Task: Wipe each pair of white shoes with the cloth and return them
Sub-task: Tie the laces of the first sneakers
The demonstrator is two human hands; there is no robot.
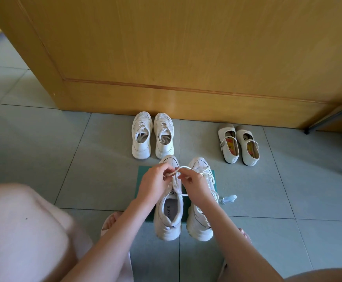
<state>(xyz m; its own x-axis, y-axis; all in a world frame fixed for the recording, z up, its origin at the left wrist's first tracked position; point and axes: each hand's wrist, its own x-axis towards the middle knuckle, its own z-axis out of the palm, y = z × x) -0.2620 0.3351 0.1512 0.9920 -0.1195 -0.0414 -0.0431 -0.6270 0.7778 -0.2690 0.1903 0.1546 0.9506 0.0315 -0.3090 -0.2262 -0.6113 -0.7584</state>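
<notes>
While the near pair of white sneakers stands on a green mat on the floor, the left hand and right hand each pinch the left shoe's lace in clamped fingers, with another sneaker pair and strap shoes farther off.

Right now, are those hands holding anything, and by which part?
Yes: the shoelace of a white sneaker. The left hand and right hand each pinch a strand of it, above the tongue.
</notes>
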